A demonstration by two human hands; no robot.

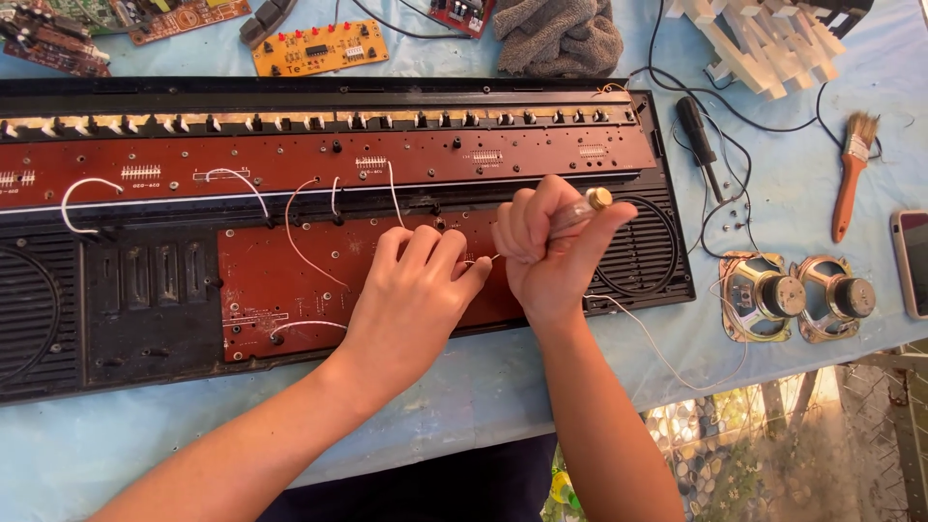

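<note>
Thin white wire (pixel 480 259) is pinched by the left hand (pixel 418 290), brass-tipped tool (pixel 583 206) fisted in the right hand (pixel 546 246) — best kept steady over the brown board (pixel 280 280).

A table (pixel 503 387) with a pale blue cover fills most of the scene in bright daylight. Past its near right edge, pebbled ground (pixel 715 454) lies below, sunlit and blurred.

phone (pixel 912 263) cut by right edge, tool tip hidden behind right hand (pixel 546 246), corner boards (pixel 53 39) cropped
</note>
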